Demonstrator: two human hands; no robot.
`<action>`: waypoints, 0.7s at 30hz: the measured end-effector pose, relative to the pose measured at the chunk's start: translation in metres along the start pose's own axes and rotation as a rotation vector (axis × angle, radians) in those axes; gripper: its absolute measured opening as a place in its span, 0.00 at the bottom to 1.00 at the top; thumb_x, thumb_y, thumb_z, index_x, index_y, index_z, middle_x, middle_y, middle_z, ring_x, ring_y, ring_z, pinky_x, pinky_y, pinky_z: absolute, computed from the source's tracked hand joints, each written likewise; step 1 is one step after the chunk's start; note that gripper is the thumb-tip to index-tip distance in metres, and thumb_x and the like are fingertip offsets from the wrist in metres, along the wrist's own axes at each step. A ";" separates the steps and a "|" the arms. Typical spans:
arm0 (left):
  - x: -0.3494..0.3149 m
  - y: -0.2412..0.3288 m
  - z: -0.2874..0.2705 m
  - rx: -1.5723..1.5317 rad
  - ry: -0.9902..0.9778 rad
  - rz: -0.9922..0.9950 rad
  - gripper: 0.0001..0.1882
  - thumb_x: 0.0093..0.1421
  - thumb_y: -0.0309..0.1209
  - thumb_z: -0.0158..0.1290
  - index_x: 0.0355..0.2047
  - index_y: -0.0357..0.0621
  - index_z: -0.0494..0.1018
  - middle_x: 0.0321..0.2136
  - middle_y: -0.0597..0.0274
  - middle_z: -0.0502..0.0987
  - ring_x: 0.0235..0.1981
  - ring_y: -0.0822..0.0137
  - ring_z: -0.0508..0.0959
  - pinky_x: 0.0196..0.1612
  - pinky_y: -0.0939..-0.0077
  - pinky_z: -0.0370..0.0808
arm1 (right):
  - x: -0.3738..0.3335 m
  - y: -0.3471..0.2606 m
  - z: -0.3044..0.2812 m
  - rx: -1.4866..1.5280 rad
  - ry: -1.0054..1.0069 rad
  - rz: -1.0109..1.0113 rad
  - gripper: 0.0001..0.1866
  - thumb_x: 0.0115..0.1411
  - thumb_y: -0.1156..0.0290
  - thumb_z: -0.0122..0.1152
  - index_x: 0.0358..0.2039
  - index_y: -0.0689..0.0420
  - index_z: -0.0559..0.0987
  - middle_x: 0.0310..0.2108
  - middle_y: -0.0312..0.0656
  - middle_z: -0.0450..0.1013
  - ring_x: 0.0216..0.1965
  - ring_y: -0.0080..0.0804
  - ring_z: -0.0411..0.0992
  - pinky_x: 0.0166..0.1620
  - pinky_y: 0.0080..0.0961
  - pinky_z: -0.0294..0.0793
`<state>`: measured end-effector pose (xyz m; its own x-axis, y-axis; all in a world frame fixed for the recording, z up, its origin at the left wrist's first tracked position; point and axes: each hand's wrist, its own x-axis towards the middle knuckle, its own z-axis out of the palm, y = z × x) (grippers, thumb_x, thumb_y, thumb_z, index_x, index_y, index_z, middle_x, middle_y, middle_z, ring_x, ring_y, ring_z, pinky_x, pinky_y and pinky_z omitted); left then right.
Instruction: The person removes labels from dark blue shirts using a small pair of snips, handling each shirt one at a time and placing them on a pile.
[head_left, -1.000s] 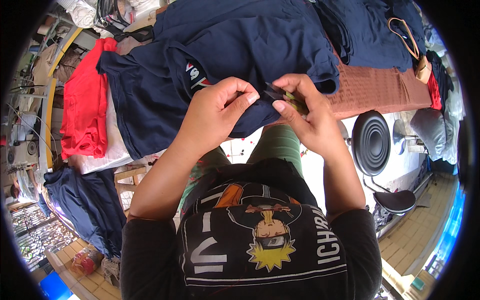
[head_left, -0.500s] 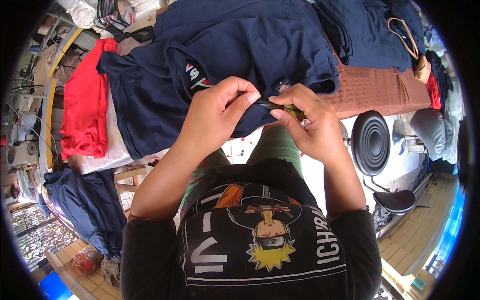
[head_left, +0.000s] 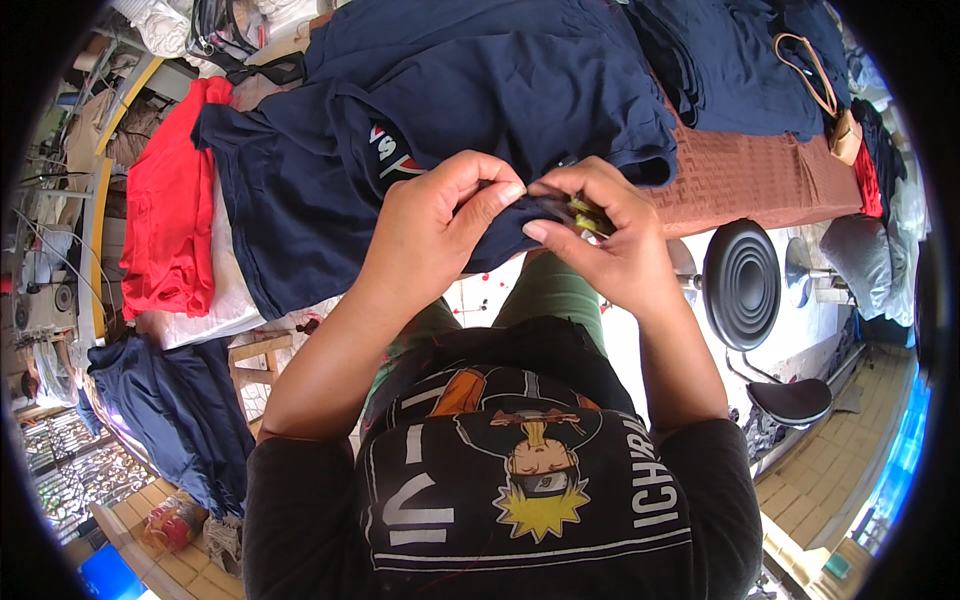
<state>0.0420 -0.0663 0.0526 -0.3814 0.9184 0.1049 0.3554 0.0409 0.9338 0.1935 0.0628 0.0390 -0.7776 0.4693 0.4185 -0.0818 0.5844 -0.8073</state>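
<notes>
My left hand [head_left: 437, 215] is closed in a pinch, thumb against forefinger, over the near edge of a navy shirt [head_left: 290, 190]; what lies between the fingertips is too small to make out. Close beside it, my right hand [head_left: 615, 225] is wrapped round thread snips [head_left: 588, 217] with yellow-green handles. Their blades are smeared by motion and point toward the left fingertips. The shirt lies spread in folds on the table, a white-and-red print [head_left: 388, 150] showing left of centre. A small label on it is mostly hidden behind the right hand.
More navy garments [head_left: 740, 70] lie at the far right on a brown cloth [head_left: 760, 175], near a tan strap [head_left: 822, 80]. A red garment [head_left: 175, 210] hangs at the left. A round black stool seat [head_left: 742, 285] stands right of my legs, and navy cloth [head_left: 185, 420] hangs lower left.
My right hand has shifted slightly left and up, with the snips turning and blurring in it. The shirt's label has become mostly covered. My left hand keeps its pinch nearly in place.
</notes>
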 end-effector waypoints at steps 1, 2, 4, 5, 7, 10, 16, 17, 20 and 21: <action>0.000 0.003 -0.003 0.053 -0.008 0.031 0.10 0.66 0.30 0.50 0.33 0.34 0.74 0.34 0.62 0.78 0.35 0.76 0.75 0.41 0.81 0.71 | -0.001 0.007 0.001 -0.011 -0.026 0.008 0.10 0.50 0.76 0.70 0.33 0.61 0.79 0.26 0.40 0.71 0.27 0.28 0.73 0.31 0.21 0.70; 0.004 0.010 -0.016 0.136 -0.028 0.336 0.13 0.67 0.33 0.49 0.30 0.36 0.74 0.36 0.58 0.78 0.37 0.71 0.75 0.43 0.75 0.70 | -0.002 0.010 0.003 0.055 -0.007 0.007 0.10 0.48 0.79 0.70 0.31 0.63 0.78 0.26 0.39 0.71 0.26 0.26 0.71 0.31 0.19 0.69; 0.005 0.010 -0.035 -0.188 -0.079 0.508 0.17 0.66 0.37 0.47 0.24 0.41 0.75 0.38 0.57 0.78 0.39 0.64 0.75 0.46 0.68 0.67 | -0.002 0.008 0.001 0.094 -0.005 0.028 0.09 0.48 0.81 0.69 0.30 0.63 0.78 0.26 0.38 0.71 0.26 0.25 0.71 0.32 0.19 0.69; 0.004 0.009 -0.044 -0.341 -0.122 0.591 0.19 0.65 0.40 0.47 0.21 0.44 0.76 0.39 0.57 0.78 0.40 0.61 0.75 0.47 0.64 0.66 | -0.002 0.007 0.000 0.118 -0.008 0.037 0.09 0.48 0.82 0.69 0.30 0.63 0.78 0.26 0.38 0.71 0.27 0.24 0.71 0.32 0.18 0.69; 0.010 0.009 -0.060 -0.399 -0.217 0.571 0.14 0.66 0.34 0.45 0.30 0.40 0.77 0.45 0.54 0.76 0.45 0.64 0.73 0.51 0.69 0.64 | -0.003 0.007 -0.003 0.110 -0.020 0.041 0.09 0.48 0.83 0.69 0.30 0.63 0.78 0.27 0.37 0.72 0.28 0.23 0.72 0.32 0.18 0.69; 0.006 0.018 -0.049 -0.023 -0.062 0.260 0.12 0.66 0.33 0.47 0.41 0.39 0.77 0.48 0.55 0.75 0.49 0.66 0.73 0.52 0.73 0.64 | -0.003 0.006 -0.002 0.120 -0.012 0.022 0.09 0.48 0.84 0.68 0.30 0.63 0.78 0.27 0.37 0.72 0.29 0.23 0.73 0.32 0.18 0.70; 0.009 -0.004 -0.027 0.098 -0.029 0.156 0.09 0.62 0.29 0.53 0.38 0.35 0.77 0.39 0.59 0.79 0.43 0.70 0.76 0.48 0.77 0.70 | -0.004 0.004 -0.002 0.113 -0.053 0.012 0.10 0.47 0.85 0.68 0.31 0.64 0.78 0.27 0.38 0.72 0.29 0.24 0.74 0.33 0.18 0.71; 0.012 -0.001 -0.027 0.069 -0.011 0.145 0.09 0.63 0.29 0.53 0.36 0.35 0.77 0.37 0.59 0.79 0.41 0.71 0.77 0.47 0.78 0.70 | -0.005 0.004 -0.004 0.095 -0.071 0.020 0.10 0.47 0.86 0.67 0.31 0.64 0.78 0.27 0.38 0.72 0.29 0.24 0.74 0.33 0.18 0.71; 0.011 0.012 -0.026 0.077 0.018 0.060 0.09 0.64 0.30 0.52 0.33 0.35 0.77 0.28 0.64 0.79 0.34 0.75 0.77 0.42 0.81 0.71 | -0.005 0.003 -0.005 0.096 -0.068 0.042 0.10 0.47 0.86 0.67 0.30 0.64 0.77 0.27 0.38 0.72 0.29 0.24 0.74 0.32 0.18 0.70; 0.011 0.013 -0.026 0.068 0.007 0.045 0.09 0.64 0.30 0.52 0.33 0.35 0.77 0.27 0.64 0.78 0.33 0.76 0.77 0.41 0.81 0.71 | -0.005 0.004 -0.005 0.100 -0.070 0.043 0.10 0.47 0.86 0.68 0.31 0.64 0.78 0.27 0.38 0.72 0.29 0.24 0.73 0.32 0.18 0.70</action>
<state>0.0203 -0.0660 0.0749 -0.3697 0.9171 0.1491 0.4292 0.0262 0.9029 0.2004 0.0657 0.0361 -0.8230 0.4434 0.3550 -0.1060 0.4942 -0.8629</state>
